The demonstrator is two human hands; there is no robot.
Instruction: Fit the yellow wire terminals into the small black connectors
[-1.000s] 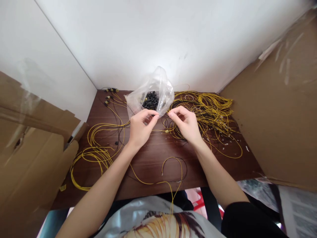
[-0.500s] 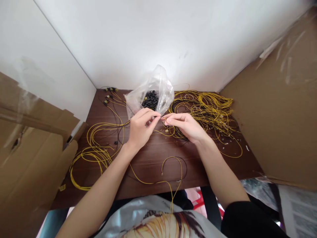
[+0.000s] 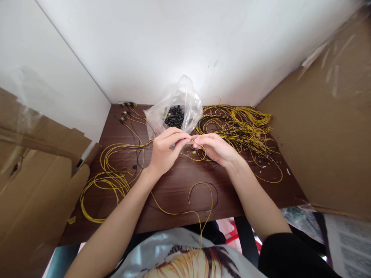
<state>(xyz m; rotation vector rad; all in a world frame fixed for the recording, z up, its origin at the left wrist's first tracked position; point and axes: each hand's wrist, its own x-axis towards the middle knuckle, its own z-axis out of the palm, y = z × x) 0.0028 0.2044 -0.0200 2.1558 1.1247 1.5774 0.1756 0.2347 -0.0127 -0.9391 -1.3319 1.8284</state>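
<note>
My left hand (image 3: 165, 151) and my right hand (image 3: 216, 148) meet fingertip to fingertip above the middle of a dark wooden table (image 3: 174, 185). Both pinch closed on the end of a thin yellow wire (image 3: 199, 152) with a small connector; what sits between the left fingertips is too small to name. Just behind the hands stands an open clear plastic bag (image 3: 185, 101) holding several small black parts (image 3: 174, 116).
A tangled heap of yellow wires (image 3: 246, 129) lies at the back right, and looped yellow wires (image 3: 113, 177) lie at the left. One yellow and black wire (image 3: 199, 200) curls near the front edge. Cardboard sheets (image 3: 37, 173) flank the table on both sides.
My two hands have come together, the right one moving left until its fingertips meet the left ones. The wire end between them lifted slightly.
</note>
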